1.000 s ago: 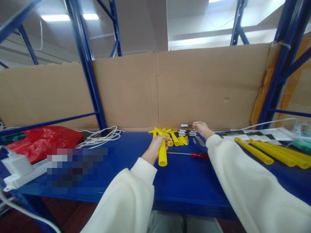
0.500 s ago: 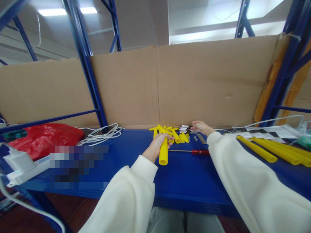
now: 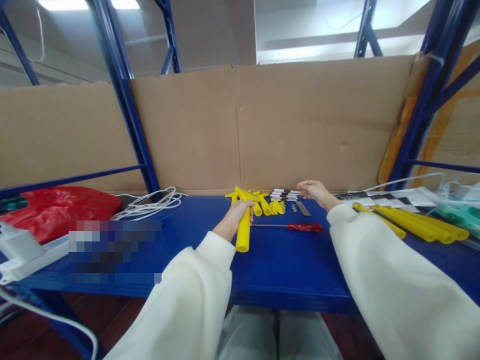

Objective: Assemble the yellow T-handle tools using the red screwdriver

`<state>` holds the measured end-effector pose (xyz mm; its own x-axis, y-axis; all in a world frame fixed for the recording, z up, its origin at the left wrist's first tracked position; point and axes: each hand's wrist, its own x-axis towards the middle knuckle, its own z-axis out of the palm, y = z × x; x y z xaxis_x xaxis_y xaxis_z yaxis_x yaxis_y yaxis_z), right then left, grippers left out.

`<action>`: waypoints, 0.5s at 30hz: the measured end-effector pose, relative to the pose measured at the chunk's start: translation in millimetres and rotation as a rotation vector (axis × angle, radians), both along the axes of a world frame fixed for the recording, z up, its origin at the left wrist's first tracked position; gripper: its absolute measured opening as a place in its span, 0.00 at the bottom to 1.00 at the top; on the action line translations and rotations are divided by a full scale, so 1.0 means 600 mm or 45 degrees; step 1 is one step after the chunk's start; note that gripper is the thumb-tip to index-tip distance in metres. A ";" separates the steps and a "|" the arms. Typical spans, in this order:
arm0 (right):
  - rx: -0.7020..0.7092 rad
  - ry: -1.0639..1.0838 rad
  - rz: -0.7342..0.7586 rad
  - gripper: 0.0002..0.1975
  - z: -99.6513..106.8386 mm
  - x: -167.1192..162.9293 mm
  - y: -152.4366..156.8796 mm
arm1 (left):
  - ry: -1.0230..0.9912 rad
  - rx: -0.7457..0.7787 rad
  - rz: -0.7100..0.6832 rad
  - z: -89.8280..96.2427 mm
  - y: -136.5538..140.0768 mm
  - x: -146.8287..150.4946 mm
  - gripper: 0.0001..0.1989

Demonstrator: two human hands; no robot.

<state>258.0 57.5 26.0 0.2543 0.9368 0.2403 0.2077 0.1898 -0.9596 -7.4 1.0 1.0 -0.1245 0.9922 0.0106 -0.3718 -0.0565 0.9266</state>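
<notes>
My left hand [image 3: 234, 220] is wrapped around a yellow T-shaped plastic handle [image 3: 243, 236], its hollow round end pointing toward me and its wide head tilted away. My right hand [image 3: 315, 192] is raised at the back of the table, fingers loosely bent and apart, with nothing visible in them. Just left of it lies a stack of white-and-black strips [image 3: 283, 194]. Small screws [image 3: 293, 208] and a flat metal plate [image 3: 303, 208] sit in front of that hand. More yellow T-shaped handles [image 3: 264, 206] and flat yellow pieces [image 3: 276, 207] lie beyond my left hand.
A red-handled screwdriver [image 3: 304, 227] lies mid-table. Long yellow tubes [image 3: 416, 225] are at right beside a checkered sheet [image 3: 397, 200]. To the left are a white cable coil [image 3: 159, 204], a red bag [image 3: 67, 210] and a power strip [image 3: 41, 260]. Cardboard [image 3: 300, 125] walls the back.
The camera view has shifted slightly right. My right hand has moved right, away from the strips, and its fingers have parted a little. My left hand keeps hold of the yellow handle.
</notes>
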 end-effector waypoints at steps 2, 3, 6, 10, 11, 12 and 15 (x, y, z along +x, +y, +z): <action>0.062 -0.250 -0.012 0.06 -0.015 0.007 -0.012 | 0.078 -0.036 -0.015 0.010 -0.007 -0.002 0.09; 0.102 -0.395 -0.001 0.07 -0.022 0.010 -0.019 | 0.111 -0.047 -0.016 0.016 -0.013 -0.003 0.08; 0.196 -0.784 0.109 0.06 -0.038 0.013 -0.045 | 0.225 -0.080 0.001 0.035 -0.032 -0.005 0.06; 0.164 -1.052 0.308 0.13 -0.036 0.002 -0.090 | 0.642 -0.092 0.101 0.050 -0.051 -0.005 0.07; 0.139 -1.091 0.387 0.14 -0.034 -0.004 -0.101 | 0.693 -0.088 0.113 0.050 -0.053 -0.005 0.07; 0.107 -1.130 0.473 0.15 -0.032 -0.009 -0.110 | 0.733 -0.084 0.118 0.049 -0.053 -0.004 0.08; 0.060 -1.240 0.600 0.12 -0.035 -0.025 -0.125 | 0.836 -0.054 0.091 0.042 -0.047 -0.005 0.07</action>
<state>242.7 -17.6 4.9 -0.4488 0.8748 0.1827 0.7732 0.4826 -0.4114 -10.4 -27.3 26.2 -0.1712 0.9829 0.0679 0.2743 -0.0186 0.9615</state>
